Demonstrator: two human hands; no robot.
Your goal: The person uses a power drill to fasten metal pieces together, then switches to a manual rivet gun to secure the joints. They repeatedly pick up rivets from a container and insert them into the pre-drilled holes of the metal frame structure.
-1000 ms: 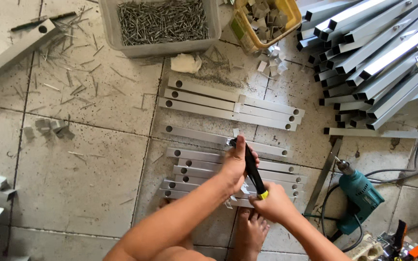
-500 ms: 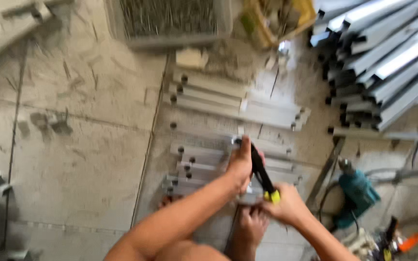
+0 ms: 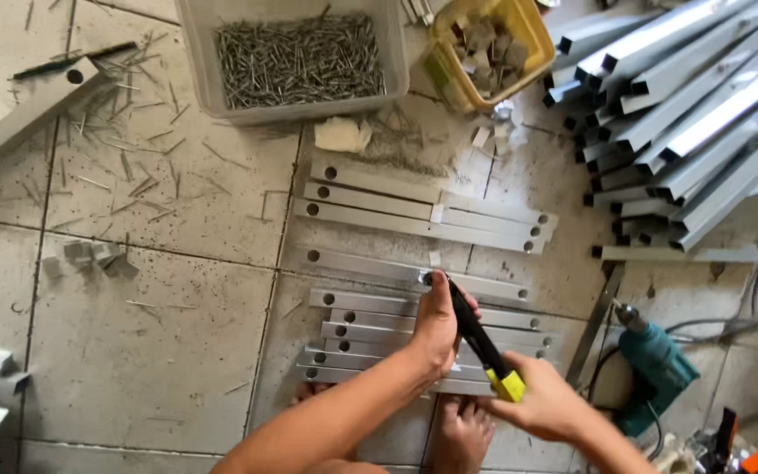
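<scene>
- Two hands grip one black riveter (image 3: 475, 333): left hand (image 3: 438, 329) closed near its head, right hand (image 3: 547, 405) closed on yellow-tipped handles.
- Riveter nose on flat metal strip (image 3: 370, 262), tiled floor (image 3: 160, 351).

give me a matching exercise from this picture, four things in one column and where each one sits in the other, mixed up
Things:
1. clear tub of nails
2. yellow tub of small blocks
3. teal power drill
4. black riveter with yellow grip

Places:
A. on the floor at lower right
B. held in both hands
C. top centre
D. top, right of the nails

Pairs: 1-C, 2-D, 3-A, 4-B
</scene>
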